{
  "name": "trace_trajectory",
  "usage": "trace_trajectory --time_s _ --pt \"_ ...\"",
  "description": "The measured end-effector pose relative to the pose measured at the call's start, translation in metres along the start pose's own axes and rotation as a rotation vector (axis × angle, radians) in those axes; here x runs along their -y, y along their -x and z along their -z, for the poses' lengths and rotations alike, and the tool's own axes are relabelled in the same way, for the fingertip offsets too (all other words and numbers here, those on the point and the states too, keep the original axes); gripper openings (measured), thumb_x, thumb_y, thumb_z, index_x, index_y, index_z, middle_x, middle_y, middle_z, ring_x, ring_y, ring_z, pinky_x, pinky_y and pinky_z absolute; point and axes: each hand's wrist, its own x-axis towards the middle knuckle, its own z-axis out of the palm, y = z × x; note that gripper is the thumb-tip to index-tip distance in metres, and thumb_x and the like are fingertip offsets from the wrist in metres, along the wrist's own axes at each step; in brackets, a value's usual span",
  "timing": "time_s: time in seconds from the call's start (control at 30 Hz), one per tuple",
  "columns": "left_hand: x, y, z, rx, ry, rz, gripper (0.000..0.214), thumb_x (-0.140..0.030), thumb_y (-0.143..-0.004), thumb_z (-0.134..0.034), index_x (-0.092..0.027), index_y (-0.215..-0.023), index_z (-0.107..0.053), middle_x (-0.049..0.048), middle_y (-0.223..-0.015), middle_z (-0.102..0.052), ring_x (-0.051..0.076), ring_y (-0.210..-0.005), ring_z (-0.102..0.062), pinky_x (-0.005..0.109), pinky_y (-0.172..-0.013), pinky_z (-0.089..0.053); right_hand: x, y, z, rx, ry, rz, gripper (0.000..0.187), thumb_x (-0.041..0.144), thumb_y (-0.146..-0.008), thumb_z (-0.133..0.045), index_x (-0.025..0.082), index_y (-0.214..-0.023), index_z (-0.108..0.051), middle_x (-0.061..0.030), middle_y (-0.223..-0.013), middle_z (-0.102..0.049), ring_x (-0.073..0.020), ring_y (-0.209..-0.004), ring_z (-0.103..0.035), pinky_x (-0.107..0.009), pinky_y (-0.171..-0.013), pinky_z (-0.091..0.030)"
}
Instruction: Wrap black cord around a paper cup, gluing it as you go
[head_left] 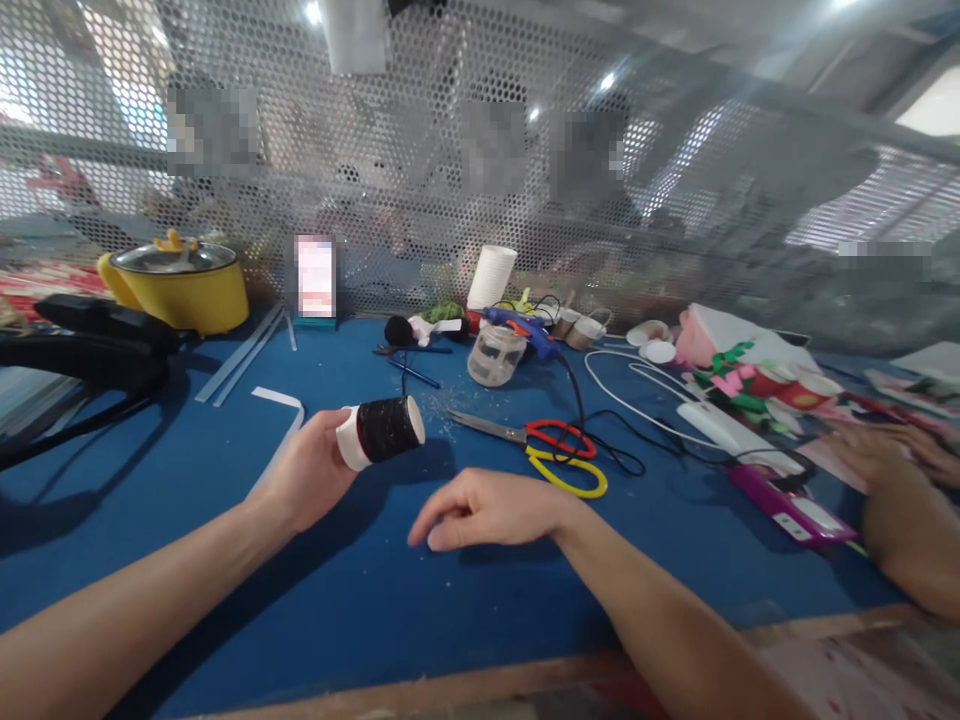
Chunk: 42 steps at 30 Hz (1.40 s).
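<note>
My left hand [311, 470] grips a small white paper cup [351, 440] lying on its side in the air, its round white end turned to the right. Black yarn [386, 428] covers much of the cup's side. A dark strand rises from the cup toward a black ball [399, 330] at the back. My right hand [480, 512] hovers low over the table, empty, with thumb and forefinger slightly apart. Beyond it lie scissors [517, 435] with one red and one yellow handle. A white strip [277, 396] lies behind my left hand.
A glue gun [517, 328] rests on a clear jar [495, 358], its black cable trailing right. At left stand a yellow pot [184, 290] and a black stand [97, 360]. A purple power strip [795, 510] lies at right, near another person's arm [911, 520]. Mesh [420, 200] closes the back.
</note>
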Motion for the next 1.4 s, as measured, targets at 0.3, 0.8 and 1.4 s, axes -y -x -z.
trace_trajectory --time_s 0.3,0.8,1.4 --pt "0.015 0.003 0.012 0.078 -0.137 -0.128 0.017 -0.026 -0.071 -0.056 -0.011 -0.068 -0.065 -0.0001 -0.059 -0.063 0.009 -0.052 -0.051 0.018 -0.052 -0.040 -0.023 -0.021 0.005 -0.824 -0.494 0.118 0.039 0.051 -0.077 -0.042 0.015 -0.089 -0.052 -0.0040 -0.076 -0.055 -0.0084 -0.051 -0.051 -0.020 -0.041 -0.038" --pt "0.010 -0.003 0.012 -0.035 -0.121 -0.163 0.015 -0.022 -0.065 -0.056 -0.011 -0.056 -0.060 -0.0014 -0.052 -0.057 0.009 -0.050 -0.048 0.018 -0.049 -0.039 -0.017 -0.013 0.011 -0.968 -0.372 0.164 0.030 0.045 -0.078 -0.042 0.019 -0.066 -0.049 0.0047 -0.051 -0.044 -0.0067 -0.040 -0.037 -0.020 -0.038 -0.028" --pt "0.013 0.010 0.014 0.207 -0.703 -0.396 0.018 -0.030 -0.072 -0.056 -0.017 -0.077 -0.067 0.0009 -0.069 -0.062 0.017 -0.073 -0.052 0.020 -0.071 -0.037 -0.021 -0.021 0.007 -0.476 -0.563 0.072 0.036 0.049 -0.076 -0.046 0.015 -0.082 -0.055 -0.0032 -0.068 -0.059 -0.0139 -0.061 -0.059 -0.029 -0.053 -0.050"
